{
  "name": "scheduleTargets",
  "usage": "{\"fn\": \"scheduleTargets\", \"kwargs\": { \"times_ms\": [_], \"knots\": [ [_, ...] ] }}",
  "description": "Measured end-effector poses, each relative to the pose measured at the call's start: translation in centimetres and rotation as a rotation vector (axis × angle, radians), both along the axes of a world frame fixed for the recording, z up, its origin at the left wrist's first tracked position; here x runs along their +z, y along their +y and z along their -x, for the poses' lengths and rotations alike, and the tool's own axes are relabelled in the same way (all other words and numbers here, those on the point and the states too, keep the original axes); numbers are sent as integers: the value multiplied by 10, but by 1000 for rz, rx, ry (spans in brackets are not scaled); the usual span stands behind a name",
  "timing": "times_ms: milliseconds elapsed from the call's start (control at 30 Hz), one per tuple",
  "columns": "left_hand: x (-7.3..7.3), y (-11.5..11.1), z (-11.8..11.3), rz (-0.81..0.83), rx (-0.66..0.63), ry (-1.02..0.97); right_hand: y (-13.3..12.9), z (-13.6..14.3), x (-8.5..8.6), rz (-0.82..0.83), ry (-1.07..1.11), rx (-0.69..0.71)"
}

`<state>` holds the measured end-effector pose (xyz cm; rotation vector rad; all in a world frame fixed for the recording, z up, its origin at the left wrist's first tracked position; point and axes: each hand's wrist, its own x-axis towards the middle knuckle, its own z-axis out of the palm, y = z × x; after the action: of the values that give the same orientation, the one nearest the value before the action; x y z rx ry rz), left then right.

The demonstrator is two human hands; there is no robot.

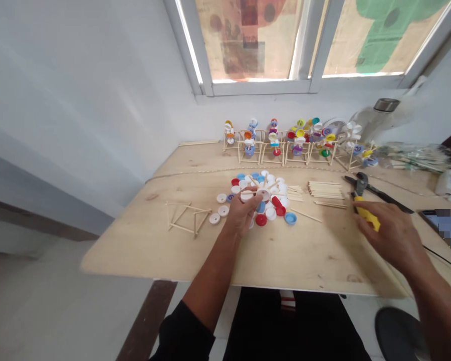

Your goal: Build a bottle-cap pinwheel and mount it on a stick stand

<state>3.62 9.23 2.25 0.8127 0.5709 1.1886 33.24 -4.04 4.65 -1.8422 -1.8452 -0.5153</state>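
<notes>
My left hand (244, 213) pinches a cap (263, 194) w/ sticks; right hand (389, 235) grips pliers (365, 213). Careless swing could scatter the stick pile (325, 190).

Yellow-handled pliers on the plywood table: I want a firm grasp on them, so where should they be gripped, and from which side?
Grip the yellow-handled pliers by the yellow handle, probably coming from the near right. The dark jaws point away toward the window; the handle end lies nearest the right hand, whose fingers already rest on it. The black-handled pliers lie just beyond, so a near-side approach likely stays clear of them.
</notes>
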Motion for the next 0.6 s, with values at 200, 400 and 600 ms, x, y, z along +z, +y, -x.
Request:
{"fn": "scheduleTargets", "kwargs": {
  "times_ms": [200, 400, 600],
  "knots": [
    [-3, 1, 1, -1, -7, 44, -22, -52, -10, 214, -288, -228],
    [-1, -1, 0, -8, -28, 80, -26, -59, -19, 418, -326, -290],
    [1, -1, -1, -12, -11, 87, -22, -67, -26, 450, -253, -254]
  ]
}}
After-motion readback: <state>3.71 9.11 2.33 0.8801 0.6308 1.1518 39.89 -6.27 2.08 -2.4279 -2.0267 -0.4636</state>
